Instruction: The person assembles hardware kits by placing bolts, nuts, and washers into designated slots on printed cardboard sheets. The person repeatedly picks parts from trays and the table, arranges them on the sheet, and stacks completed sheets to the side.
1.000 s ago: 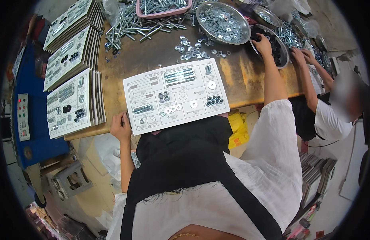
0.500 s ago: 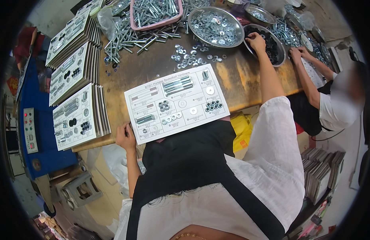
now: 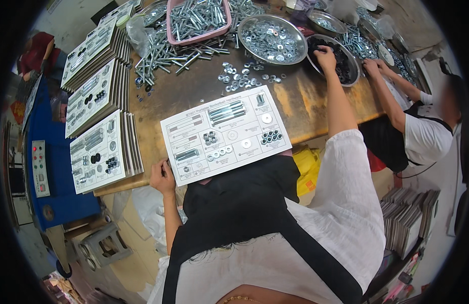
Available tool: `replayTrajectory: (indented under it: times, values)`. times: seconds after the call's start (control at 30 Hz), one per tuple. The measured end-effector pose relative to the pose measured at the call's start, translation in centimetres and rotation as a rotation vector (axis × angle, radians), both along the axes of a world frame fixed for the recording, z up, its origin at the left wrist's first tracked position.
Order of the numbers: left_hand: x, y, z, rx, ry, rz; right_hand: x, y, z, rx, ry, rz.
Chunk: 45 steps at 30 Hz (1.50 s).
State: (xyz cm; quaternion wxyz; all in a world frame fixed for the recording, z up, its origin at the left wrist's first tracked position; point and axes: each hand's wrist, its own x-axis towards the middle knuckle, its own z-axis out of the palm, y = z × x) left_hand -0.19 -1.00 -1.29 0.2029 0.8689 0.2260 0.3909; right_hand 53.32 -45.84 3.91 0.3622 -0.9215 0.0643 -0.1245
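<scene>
Left hand (image 3: 162,176) grips the near-left corner of the white hardware card (image 3: 226,133), fingers curled on its edge; the card lies on the wooden table (image 3: 194,91). Right hand (image 3: 326,52) reaches into the bowl of black parts (image 3: 346,68), fingers seemingly bunched.

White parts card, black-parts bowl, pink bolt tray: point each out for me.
White parts card (image 3: 227,134), head view, middle of its printed face.
Black-parts bowl (image 3: 349,68), head view, black pieces right of the right hand (image 3: 325,52).
Pink bolt tray (image 3: 196,37), head view, near rim.
</scene>
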Motion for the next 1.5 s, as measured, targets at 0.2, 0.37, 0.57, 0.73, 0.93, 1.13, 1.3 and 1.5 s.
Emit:
replayTrajectory:
  times: [0.2, 0.37, 0.57, 0.73, 0.93, 1.13, 1.3, 1.5]
  values:
    - [-0.2, 0.1, 0.0, 0.021, 0.039, -0.002, -2.3, -2.0, 3.0, 1.922, 0.187, 0.113]
    - [-0.6, 0.6, 0.7, -0.458, -0.138, 0.008, -10.6, 1.8, 5.6, 2.035, 0.202, 0.304]
    - [4.2, -1.6, 6.9, -0.705, -0.113, -0.335, -27.3, 13.4, 6.8, 2.213, 0.605, 0.261]
    - [10.2, -10.3, 16.1, -0.061, 0.156, -0.626, -33.5, 20.0, 7.6, 2.087, 0.898, 0.321]
    - [10.3, -10.7, 15.2, 0.176, 0.177, -0.455, -37.2, 21.9, 8.1, 1.981, 0.969, 0.599]
    - [7.5, -6.9, 17.8, -0.366, 0.344, -0.835, -37.0, 19.0, 8.9, 1.171, 1.032, 1.117]
    - [6.8, -5.4, 19.3, -0.583, 0.611, -1.183, -37.4, 18.7, 11.3, 0.867, 1.134, 1.351]
    - [6.1, -7.7, 17.3, -0.376, 0.071, -0.867, -37.7, 18.2, 12.2, 0.961, 0.868, 1.096]
